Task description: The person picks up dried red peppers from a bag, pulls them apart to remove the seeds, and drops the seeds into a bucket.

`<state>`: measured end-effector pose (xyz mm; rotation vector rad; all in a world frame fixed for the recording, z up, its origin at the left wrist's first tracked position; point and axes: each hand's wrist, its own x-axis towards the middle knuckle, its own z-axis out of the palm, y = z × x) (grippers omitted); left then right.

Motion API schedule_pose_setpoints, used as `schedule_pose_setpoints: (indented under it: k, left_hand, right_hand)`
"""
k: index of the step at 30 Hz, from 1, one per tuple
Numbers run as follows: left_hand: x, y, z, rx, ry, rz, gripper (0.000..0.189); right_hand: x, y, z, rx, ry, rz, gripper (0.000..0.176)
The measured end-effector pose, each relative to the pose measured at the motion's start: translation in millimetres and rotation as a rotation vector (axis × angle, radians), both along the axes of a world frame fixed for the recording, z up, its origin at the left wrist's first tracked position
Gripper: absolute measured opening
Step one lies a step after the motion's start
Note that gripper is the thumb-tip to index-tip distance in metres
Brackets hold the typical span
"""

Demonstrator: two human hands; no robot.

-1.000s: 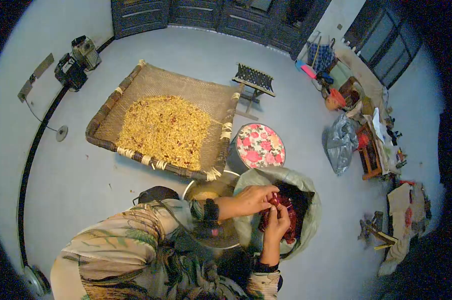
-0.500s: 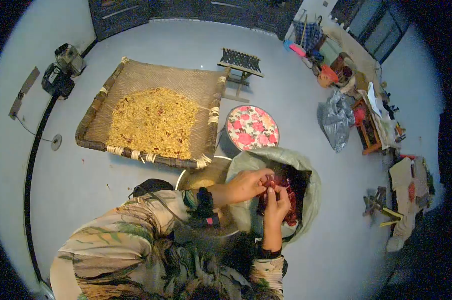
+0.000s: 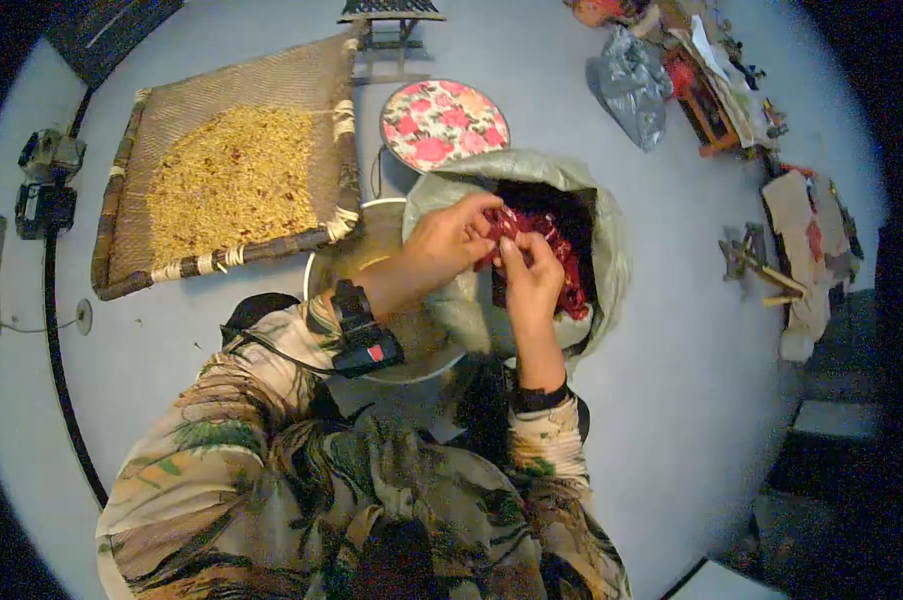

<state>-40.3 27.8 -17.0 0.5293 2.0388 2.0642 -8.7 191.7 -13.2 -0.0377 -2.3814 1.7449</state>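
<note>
An open pale-green woven sack [image 3: 612, 235] stands before me with dark-red dried chili peppers [image 3: 572, 280] inside. Over its mouth my left hand [image 3: 452, 238] is closed, pinching a dried red chili pepper [image 3: 505, 222]. My right hand [image 3: 534, 275] pinches the same chili from the other side, thumb and fingertips pressed together. The fingers partly cover the chili, and it blends with the red ones behind. Below my left forearm sits a wide metal basin [image 3: 427, 372], partly hidden, with something yellowish in it.
A wood-framed woven tray [image 3: 202, 125] at the left bears a heap of yellow seeds [image 3: 237, 180] with red bits. Behind the sack stands a round flowered stool [image 3: 445, 125], with a folding stool [image 3: 392, 15] farther back. A grey plastic bag [image 3: 634, 85] and clutter line the right side.
The view has tilted down and turned, so the tray, stool and sack appear higher and farther left. Both hands remain together over the sack, fingertips slightly farther apart.
</note>
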Motion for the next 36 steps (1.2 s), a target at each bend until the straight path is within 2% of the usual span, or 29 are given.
schedule_pose_setpoints:
  k: [4,7,10,12,13,16,26,29,32,36]
  left_hand:
    - [-7,1,-14,-0.048,0.088,0.049,0.054]
    - [-5,0,-6,-0.099,0.097,0.078,0.051]
    - [-4,1,-3,-0.145,0.140,0.111,0.050]
    - [-4,2,-2,-0.141,0.151,0.150,0.047]
    - [-4,1,-2,-0.088,0.138,0.125,0.046]
    - [-5,-1,-3,-0.139,0.134,0.093,0.053]
    - [-1,-2,0,-0.127,0.097,0.078,0.052]
    - [0,-3,1,-0.130,0.103,0.080,0.052]
    - [1,-1,3,-0.148,0.148,0.106,0.050]
    - [-1,-4,2,-0.176,0.167,0.118,0.049]
  right_hand:
    - [-5,5,-11,-0.018,0.058,-0.057,0.014]
    - [-9,10,-5,0.018,0.062,-0.105,0.013]
    - [-10,14,-7,-0.052,0.088,-0.134,0.013]
    - [-10,19,-8,0.008,0.067,-0.146,0.012]
    - [-11,20,-7,0.028,0.058,-0.151,0.012]
    - [-12,21,-7,0.052,0.080,-0.157,0.011]
    - [-5,16,10,0.069,0.080,-0.166,0.013]
    - [-5,17,7,0.169,0.138,-0.158,0.012]
    - [-6,27,9,0.469,0.237,-0.193,0.013]
    - [-6,46,14,0.646,0.027,-0.229,0.015]
